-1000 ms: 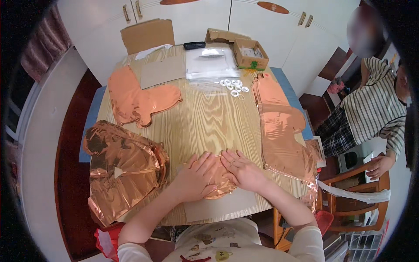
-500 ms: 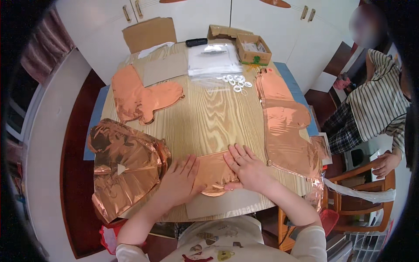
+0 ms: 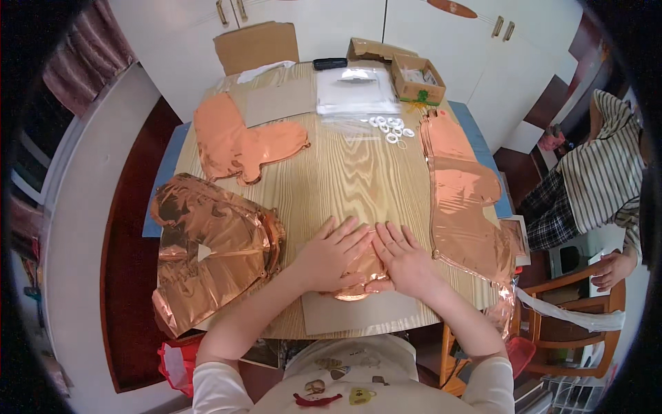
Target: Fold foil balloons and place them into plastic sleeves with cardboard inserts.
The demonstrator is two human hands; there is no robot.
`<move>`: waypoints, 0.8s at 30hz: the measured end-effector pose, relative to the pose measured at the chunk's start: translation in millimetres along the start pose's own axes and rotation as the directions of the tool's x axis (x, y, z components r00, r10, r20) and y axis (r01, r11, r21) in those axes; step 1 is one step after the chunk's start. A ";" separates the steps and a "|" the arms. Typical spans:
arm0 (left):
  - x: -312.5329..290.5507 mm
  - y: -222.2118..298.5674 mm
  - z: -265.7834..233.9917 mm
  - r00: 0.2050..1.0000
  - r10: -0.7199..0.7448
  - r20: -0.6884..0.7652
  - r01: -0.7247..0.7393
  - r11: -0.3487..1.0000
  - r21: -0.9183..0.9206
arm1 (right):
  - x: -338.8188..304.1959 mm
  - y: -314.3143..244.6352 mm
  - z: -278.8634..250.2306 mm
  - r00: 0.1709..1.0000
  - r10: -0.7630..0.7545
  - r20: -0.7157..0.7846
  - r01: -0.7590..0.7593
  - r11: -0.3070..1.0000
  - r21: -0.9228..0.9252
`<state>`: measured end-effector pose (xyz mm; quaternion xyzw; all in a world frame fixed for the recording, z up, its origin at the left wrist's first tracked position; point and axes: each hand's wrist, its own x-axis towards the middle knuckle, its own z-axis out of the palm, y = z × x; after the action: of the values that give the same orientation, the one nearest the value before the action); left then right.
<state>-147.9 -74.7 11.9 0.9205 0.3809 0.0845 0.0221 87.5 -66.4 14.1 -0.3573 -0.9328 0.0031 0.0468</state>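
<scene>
Both grips are spread flat, left hand and right hand pressing a folded rose-gold foil balloon onto the bench at 6 o'clock, the crumpled foil pile lying at 9 o'clock.

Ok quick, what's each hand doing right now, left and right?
Left hand: open, flat, fingers spread, pressing on the small rose-gold foil balloon.
Right hand: open, flat, pressing on the same balloon; nothing gripped.
</scene>
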 end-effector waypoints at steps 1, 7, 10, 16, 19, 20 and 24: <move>-0.3 0.8 -0.9 1.000 0.000 -0.002 0.000 1.000 -0.008 | -1.6 0.5 2.6 0.999 0.009 -0.032 -0.009 1.000 0.000; -3.6 0.6 3.3 1.000 0.001 -0.020 -0.002 1.000 -0.016 | -37.1 -45.2 -25.1 0.945 -0.220 -0.241 0.257 0.957 0.133; -2.4 0.1 0.9 1.000 0.021 -0.018 -0.021 1.000 -0.004 | -46.5 -64.1 -24.4 0.893 -0.325 -0.311 0.365 0.927 0.080; -3.2 0.4 -3.1 1.000 0.029 -0.001 -0.029 1.000 -0.004 | -57.2 -70.1 -20.7 0.826 -0.454 -0.336 0.446 0.889 -0.104; -3.2 1.4 -2.3 1.000 0.028 0.008 -0.028 1.000 -0.006 | -66.9 -73.1 -33.5 0.812 -0.471 -0.344 0.451 0.881 -0.141; -2.4 1.2 -1.7 1.000 0.028 0.010 -0.028 1.000 0.003 | -72.0 -73.9 -39.2 0.811 -0.467 -0.352 0.448 0.883 -0.140; -3.6 5.5 -2.4 1.000 0.022 0.005 -0.022 1.000 -0.014 | -106.6 -63.9 -70.5 0.761 -0.445 -0.471 0.445 0.888 -0.120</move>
<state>-147.0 -81.2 14.3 0.9247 0.3699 0.0852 0.0285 130.1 -187.1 77.6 -0.1150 -0.9483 -0.0984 0.2788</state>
